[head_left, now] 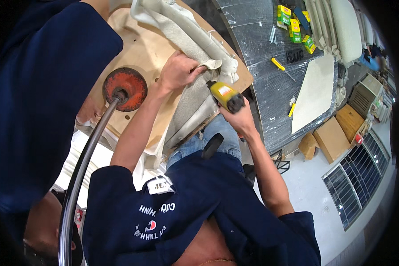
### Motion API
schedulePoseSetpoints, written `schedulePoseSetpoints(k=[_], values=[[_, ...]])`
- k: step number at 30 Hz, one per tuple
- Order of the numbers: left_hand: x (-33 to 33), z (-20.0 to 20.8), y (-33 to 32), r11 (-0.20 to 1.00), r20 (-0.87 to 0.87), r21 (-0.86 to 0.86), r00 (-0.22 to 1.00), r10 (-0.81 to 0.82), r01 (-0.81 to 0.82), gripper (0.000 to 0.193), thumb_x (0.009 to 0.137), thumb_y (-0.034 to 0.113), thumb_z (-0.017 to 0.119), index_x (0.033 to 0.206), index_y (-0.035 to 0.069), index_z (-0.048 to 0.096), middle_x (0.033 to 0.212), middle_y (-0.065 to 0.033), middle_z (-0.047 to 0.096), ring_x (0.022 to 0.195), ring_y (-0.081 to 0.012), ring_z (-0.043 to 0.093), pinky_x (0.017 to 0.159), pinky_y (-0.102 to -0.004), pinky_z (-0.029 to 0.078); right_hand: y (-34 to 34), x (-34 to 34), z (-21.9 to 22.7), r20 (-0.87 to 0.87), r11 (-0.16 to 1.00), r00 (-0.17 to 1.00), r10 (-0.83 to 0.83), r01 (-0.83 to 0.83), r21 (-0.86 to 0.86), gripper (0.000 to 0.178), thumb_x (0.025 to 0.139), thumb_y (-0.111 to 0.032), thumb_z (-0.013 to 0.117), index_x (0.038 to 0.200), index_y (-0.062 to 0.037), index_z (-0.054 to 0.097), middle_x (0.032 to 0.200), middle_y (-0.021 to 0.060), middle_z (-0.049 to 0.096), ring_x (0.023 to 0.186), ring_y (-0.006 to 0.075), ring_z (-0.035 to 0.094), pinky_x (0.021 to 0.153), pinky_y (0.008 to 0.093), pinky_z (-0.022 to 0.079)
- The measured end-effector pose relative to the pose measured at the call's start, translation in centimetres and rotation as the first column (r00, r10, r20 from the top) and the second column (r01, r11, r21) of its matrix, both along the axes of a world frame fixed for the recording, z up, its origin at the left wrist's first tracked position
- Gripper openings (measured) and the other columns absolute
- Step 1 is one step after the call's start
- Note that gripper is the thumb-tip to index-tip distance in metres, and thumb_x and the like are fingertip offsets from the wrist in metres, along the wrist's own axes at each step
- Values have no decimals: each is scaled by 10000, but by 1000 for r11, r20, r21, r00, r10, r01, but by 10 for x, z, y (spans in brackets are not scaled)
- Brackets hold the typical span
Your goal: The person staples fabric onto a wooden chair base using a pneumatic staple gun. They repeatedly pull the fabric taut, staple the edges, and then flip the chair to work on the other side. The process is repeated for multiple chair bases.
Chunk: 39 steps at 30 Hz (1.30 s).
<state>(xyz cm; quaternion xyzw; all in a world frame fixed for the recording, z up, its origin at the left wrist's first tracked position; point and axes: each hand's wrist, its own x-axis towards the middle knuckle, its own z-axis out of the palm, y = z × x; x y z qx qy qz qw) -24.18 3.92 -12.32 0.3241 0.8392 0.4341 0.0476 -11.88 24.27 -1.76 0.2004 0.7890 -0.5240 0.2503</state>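
Observation:
My left hand (177, 73) is closed, pinching a folded edge of light grey upholstery fabric (197, 91) between thumb and fingers. The fabric wraps over the rim of a pale plywood panel (157, 33). My right hand (239, 117) grips a yellow-and-black staple gun (226, 95), its nose close to the fabric just right of my left fingertips. Whether the nose touches the cloth I cannot tell. A bunched knot of fabric (228, 68) hangs at the panel's corner, beyond the gun.
A red round pad (125, 88) on a curved metal rod (93, 142) rests against the plywood. A co-worker in dark blue (44, 88) stands close at left, one hand (89, 111) by the panel. On the dark right-hand table lie yellow-green boxes (295, 30), a screwdriver (278, 64) and a fabric piece (314, 95).

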Motion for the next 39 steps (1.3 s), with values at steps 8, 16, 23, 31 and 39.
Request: schedulePoseSetpoints(k=[8, 16, 23, 31, 39], values=[[-1, -9, 4, 999, -19, -37, 1000, 21, -22, 292, 876, 309, 714, 682, 90, 702, 604, -107, 627, 647, -303, 632, 777, -384, 497, -21, -25, 12, 55, 985, 998, 37, -46, 165, 563, 741, -99, 678, 1300, -60, 624, 1046, 232, 711, 1003, 370, 698, 887, 399, 524], [60, 37, 13, 831, 199, -145, 807, 557, -537, 308, 833, 360, 769, 851, 53, 748, 803, -128, 711, 747, -343, 669, 822, -407, 507, 7, 27, -16, -172, 974, 971, -168, 190, 121, 244, 780, -92, 740, 985, 34, 695, 909, 99, 729, 838, 160, 688, 799, 311, 533], [120, 46, 32, 854, 472, -388, 721, 507, -347, 392, 879, 359, 719, 981, -20, 714, 809, -246, 697, 703, -313, 687, 695, -447, 519, 12, 26, -24, -220, 984, 968, -122, 147, 98, 366, 747, -114, 736, 1074, 38, 670, 850, 144, 717, 765, 205, 695, 731, 336, 536], [61, 41, 26, 873, 482, -345, 733, 481, -346, 423, 951, 340, 617, 837, -62, 687, 644, -303, 574, 613, -468, 603, 616, -500, 467, 21, 27, -33, -76, 989, 986, -148, 150, 17, 342, 733, -128, 760, 1033, 15, 679, 854, 112, 723, 756, 187, 682, 720, 339, 536], [29, 22, 2, 990, 159, -141, 987, 36, -13, 317, 916, 296, 654, 791, 5, 641, 697, -166, 603, 689, -352, 582, 637, -424, 471, -4, 14, -24, 91, 987, 989, -114, 123, -107, 329, 750, -141, 767, 1025, 17, 680, 867, 106, 724, 793, 190, 681, 749, 336, 536]])
